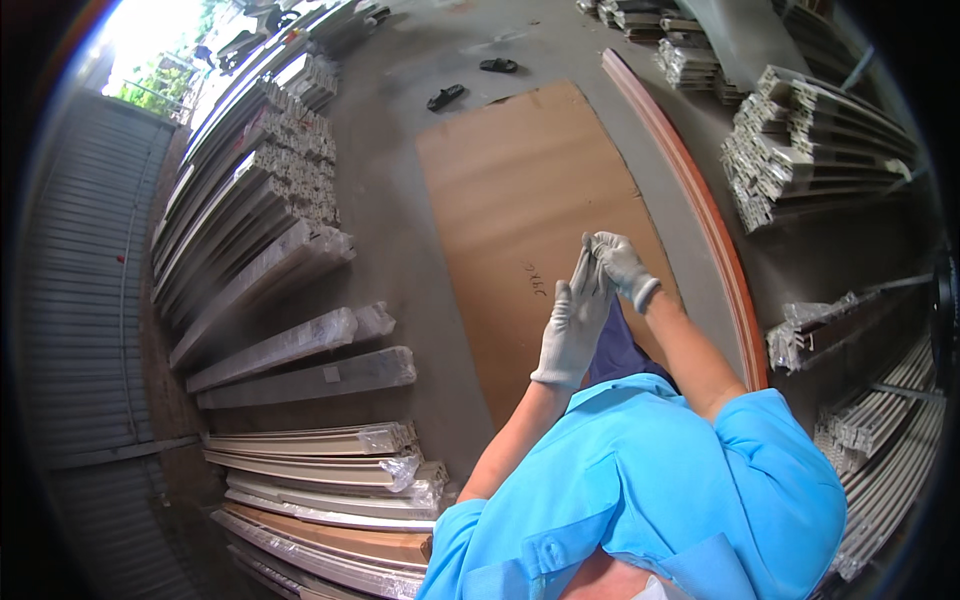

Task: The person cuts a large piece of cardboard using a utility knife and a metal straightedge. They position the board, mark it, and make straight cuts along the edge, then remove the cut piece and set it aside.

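Note:
Both my hands wear light grey work gloves and meet in front of my body, above a large brown cardboard sheet (520, 190) on the floor. My left hand (573, 325) is stretched out, its fingers long and straight and the thumb standing apart. At its fingertips, my right hand (622, 266) is bent over and pinches the ends of the left glove's fingers. Whether anything small lies between them is hidden. Some dark handwriting marks the cardboard beside my left hand.
Stacked long profiles (290, 160), many in plastic wrap, line the left side. More profile bundles (780, 150) stand at the right. A long reddish-brown strip (690, 180) lies along the cardboard's right side. Two black sandals (447, 97) lie beyond its far edge. A corrugated wall (90, 270) bounds the left.

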`<state>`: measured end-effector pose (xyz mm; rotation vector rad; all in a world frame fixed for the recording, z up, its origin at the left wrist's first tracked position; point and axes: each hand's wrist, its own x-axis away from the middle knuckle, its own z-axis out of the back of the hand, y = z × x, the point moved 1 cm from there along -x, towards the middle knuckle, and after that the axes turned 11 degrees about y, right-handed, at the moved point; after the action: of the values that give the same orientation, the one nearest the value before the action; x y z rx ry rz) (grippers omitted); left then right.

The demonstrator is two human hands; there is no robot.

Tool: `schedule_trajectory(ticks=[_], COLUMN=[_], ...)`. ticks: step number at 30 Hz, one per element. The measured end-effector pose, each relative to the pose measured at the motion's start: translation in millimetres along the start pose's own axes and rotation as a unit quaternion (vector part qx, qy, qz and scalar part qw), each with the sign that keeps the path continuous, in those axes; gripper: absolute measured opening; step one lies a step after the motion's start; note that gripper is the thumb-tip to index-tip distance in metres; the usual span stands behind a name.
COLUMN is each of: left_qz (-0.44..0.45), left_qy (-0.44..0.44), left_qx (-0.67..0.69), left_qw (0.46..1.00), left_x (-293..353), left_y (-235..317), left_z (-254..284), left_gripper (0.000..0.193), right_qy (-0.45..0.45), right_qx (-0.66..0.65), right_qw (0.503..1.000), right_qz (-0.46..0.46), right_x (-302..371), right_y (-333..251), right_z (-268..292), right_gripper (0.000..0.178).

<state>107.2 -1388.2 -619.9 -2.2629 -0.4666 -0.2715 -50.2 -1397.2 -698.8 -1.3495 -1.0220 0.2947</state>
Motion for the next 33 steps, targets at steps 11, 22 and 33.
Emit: schedule_trajectory(ticks=[11,22,33], left_qz=[-0.235,-0.185,-0.353], left_qy=[0.146,0.189,-0.032], left_qx=[-0.476,-0.664,-0.830], left_qw=[0.835,0.699,0.432], left_x=[-161,-126,-281], left_y=[77,160,225], left_z=[-44,-89,-205], left_gripper=[0.032,0.063,0.092], right_qy=[0.033,0.290,-0.172], right_qx=[0.195,0.275,0.333], right_qw=[0.972,0.895,0.903], right_qz=[0.129,0.197,0.211], right_x=[-119,-374,-311], right_y=[-46,-115,-158], right_z=[-2,85,-94], right_gripper=[0.032,0.034,0.024])
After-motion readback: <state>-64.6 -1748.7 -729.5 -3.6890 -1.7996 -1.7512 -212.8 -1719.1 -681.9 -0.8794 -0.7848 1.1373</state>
